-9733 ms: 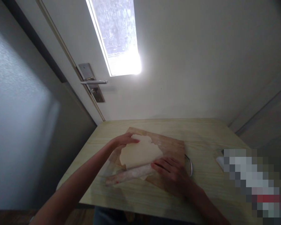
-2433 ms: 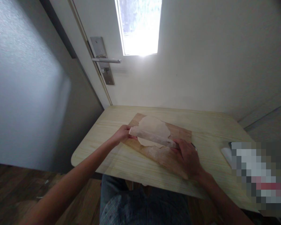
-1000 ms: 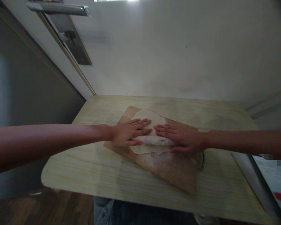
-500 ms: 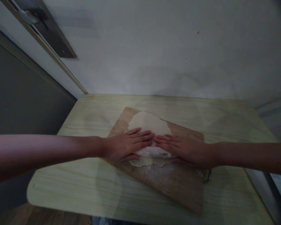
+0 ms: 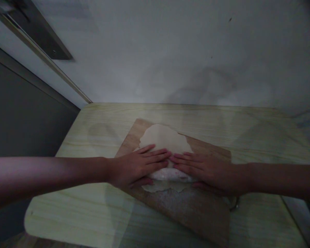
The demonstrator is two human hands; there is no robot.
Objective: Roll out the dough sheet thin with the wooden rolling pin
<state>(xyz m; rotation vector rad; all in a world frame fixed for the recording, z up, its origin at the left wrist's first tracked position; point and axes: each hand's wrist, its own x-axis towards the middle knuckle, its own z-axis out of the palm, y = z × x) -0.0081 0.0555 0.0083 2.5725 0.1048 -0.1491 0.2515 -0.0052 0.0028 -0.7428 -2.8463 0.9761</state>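
A thin, pale sheet of dough [image 5: 162, 136] with an uneven edge lies on a wooden board [image 5: 196, 206]. Across its near part runs a whitish, floury roll [image 5: 172, 175]; I cannot tell whether a rolling pin is inside it. My left hand [image 5: 141, 167] rests flat over the roll's left end, fingers stretched out, the thumb on the near side. My right hand [image 5: 204, 170] lies the same way over the right end. Their fingertips almost meet in the middle. Both ends of the roll are hidden under my palms.
The board lies askew on a pale wooden table [image 5: 74, 206] with rounded corners. Flour is dusted on the board's near half. A metal loop [image 5: 235, 204] sticks out by the board's right edge. A white wall [image 5: 155, 51] rises behind the table, with a metal plate [image 5: 51, 41] at upper left.
The camera view has shifted slightly, so the board and hands appear a little lower. Both hands stay flat over the roll, and the dough looks much the same.
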